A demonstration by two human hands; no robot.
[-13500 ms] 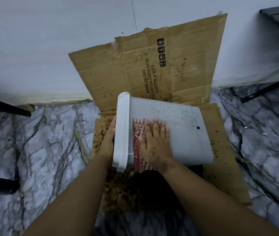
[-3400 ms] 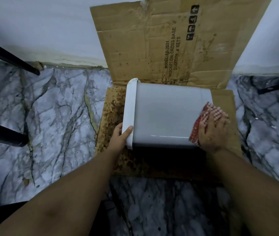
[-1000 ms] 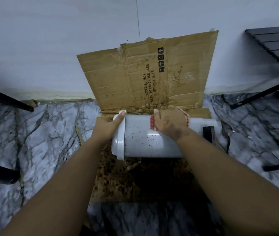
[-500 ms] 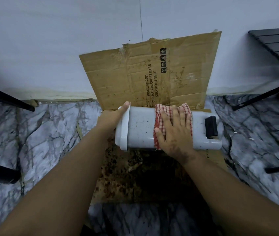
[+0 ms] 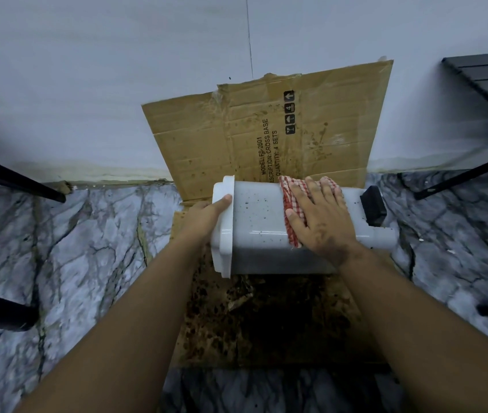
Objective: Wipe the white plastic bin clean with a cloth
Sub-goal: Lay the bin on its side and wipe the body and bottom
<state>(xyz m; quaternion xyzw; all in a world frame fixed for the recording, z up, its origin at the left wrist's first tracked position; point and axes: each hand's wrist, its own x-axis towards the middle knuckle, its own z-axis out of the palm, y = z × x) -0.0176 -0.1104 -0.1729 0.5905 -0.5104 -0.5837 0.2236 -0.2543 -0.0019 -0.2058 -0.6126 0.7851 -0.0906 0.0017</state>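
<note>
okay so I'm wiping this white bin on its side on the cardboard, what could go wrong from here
1. The cardboard under the bin is heavily stained, so rolling the bin could dirty it again.
2. Dark specks remain between the rim and the checked cloth; the right hand could miss them.
3. Only the left hand at the rim steadies the bin, so hard pressure might roll it.

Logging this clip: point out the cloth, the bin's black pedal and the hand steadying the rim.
cloth (image 5: 290, 194), head view, checked part left of the fingers.
black pedal (image 5: 373, 205), head view, its top face.
left hand (image 5: 207, 214), head view, back of hand.
</note>
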